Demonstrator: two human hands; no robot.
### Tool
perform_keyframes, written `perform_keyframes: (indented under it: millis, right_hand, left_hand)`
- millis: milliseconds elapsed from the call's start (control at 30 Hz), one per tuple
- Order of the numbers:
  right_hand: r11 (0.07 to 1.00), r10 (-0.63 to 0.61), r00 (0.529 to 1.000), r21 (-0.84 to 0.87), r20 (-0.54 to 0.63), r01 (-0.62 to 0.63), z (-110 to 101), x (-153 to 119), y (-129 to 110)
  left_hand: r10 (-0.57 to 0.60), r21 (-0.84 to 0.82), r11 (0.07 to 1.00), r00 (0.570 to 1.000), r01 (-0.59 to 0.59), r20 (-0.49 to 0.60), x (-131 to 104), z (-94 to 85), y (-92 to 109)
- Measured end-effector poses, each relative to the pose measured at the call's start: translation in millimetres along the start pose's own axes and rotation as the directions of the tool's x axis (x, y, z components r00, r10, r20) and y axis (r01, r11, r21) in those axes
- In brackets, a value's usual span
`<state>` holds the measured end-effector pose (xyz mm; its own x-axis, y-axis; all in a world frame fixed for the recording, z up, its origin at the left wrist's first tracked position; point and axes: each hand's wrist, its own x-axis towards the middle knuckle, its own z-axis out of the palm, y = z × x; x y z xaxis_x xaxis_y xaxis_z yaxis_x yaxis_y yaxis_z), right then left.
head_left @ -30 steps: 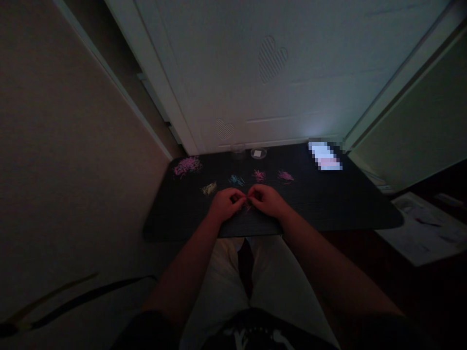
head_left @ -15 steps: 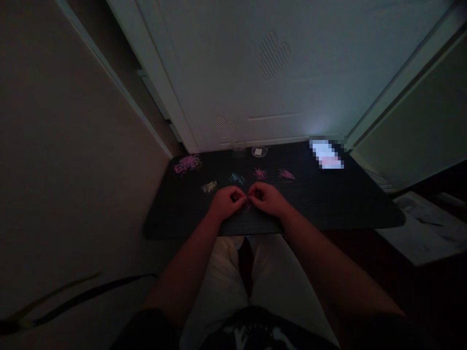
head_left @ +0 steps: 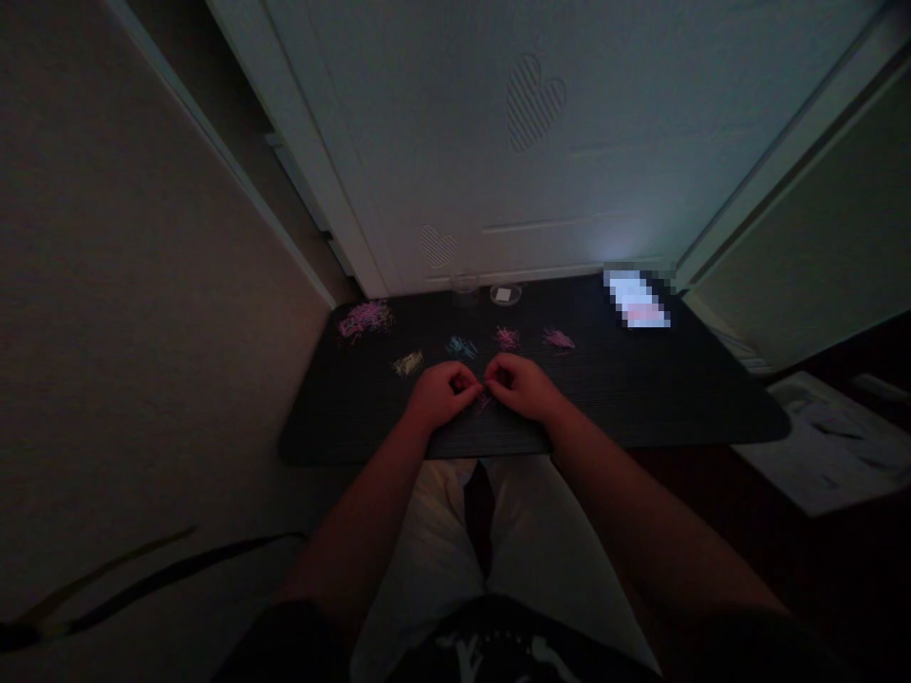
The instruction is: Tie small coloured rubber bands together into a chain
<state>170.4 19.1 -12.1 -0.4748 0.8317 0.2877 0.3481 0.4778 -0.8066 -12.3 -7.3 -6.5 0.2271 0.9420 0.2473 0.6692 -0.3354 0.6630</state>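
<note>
My left hand [head_left: 446, 393] and my right hand [head_left: 518, 383] are close together over the near middle of a dark table [head_left: 641, 398]. Thumb and fingers are pinched on each; whatever lies between them is too small and dim to name. Just below the fingertips lies a little heap of thin pink strands [head_left: 484, 402], partly hidden. Beyond the hands are small piles of similar thin pieces: a pale yellow pile [head_left: 408, 363], a blue pile [head_left: 462, 347], a pink pile [head_left: 507, 339] and a purple-pink pile [head_left: 559, 339].
A larger mixed pink-purple pile [head_left: 365, 319] lies at the far left corner. Along the back edge stand a clear container [head_left: 465, 287] and a round clear lid [head_left: 505, 295] with a white label. A bright blurred-out screen [head_left: 639, 299] is at the back right. A white door rises behind the table.
Both hands hold nearly the same place, with only slight finger movement at the fingertips. The piles have not visibly changed.
</note>
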Motion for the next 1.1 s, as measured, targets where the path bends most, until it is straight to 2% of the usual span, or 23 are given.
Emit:
perform_keyframes:
  millis: [233, 800, 1033, 1100]
  right_hand:
    - [0.999, -0.024, 1.0, -0.023, -0.012, 0.024, 0.6, 0.3, 1.6]
    - [0.998, -0.028, 0.999, -0.055, -0.015, 0.028, -1.4, 1.2, 0.5]
    - [0.999, -0.041, 0.999, 0.008, -0.016, 0.041, -1.5, 0.4, 0.9]
    - [0.999, -0.044, 0.999, 0.003, -0.007, 0.044, -1.5, 0.4, 0.4]
  left_hand:
    - [-0.008, 0.02, 1.0, 1.0, 0.008, -0.012, -0.5, 0.1, 2.2]
    - [0.003, 0.022, 1.0, 0.999, -0.004, 0.038, -0.5, -2.0, 0.7]
    - [0.028, -0.01, 1.0, 0.999, -0.028, -0.037, -1.1, -3.3, 3.0]
    - [0.04, -0.017, 0.999, 0.999, -0.04, -0.026, -0.5, -3.1, 3.8]
